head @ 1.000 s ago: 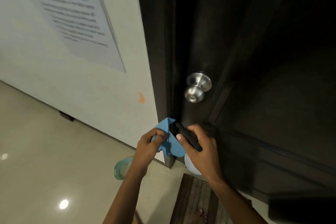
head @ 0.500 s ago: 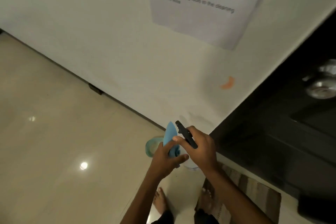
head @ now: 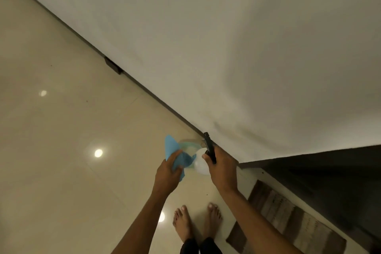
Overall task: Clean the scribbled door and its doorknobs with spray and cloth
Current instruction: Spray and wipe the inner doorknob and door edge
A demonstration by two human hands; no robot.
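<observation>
My left hand (head: pixel 168 173) grips a blue cloth (head: pixel 172 148) that sticks up above my fingers. My right hand (head: pixel 221 168) holds a spray bottle (head: pixel 201 164) by its black trigger head (head: pixel 209 147); the white body shows between my hands. The dark door (head: pixel 329 175) fills the lower right, seen at a steep slant. Its doorknobs are out of view.
A white wall (head: pixel 226 37) takes up the top and right, with a dark skirting line (head: pixel 115 68) along the glossy beige tile floor (head: pixel 61 150). A pale green tub (head: pixel 189 145) stands on the floor behind the cloth. A striped doormat (head: pixel 284 218) lies beside my bare feet (head: pixel 195 222).
The view has swung left and down, away from the door and its knob. Both hands keep their hold on the cloth and the spray bottle and have drawn slightly apart.
</observation>
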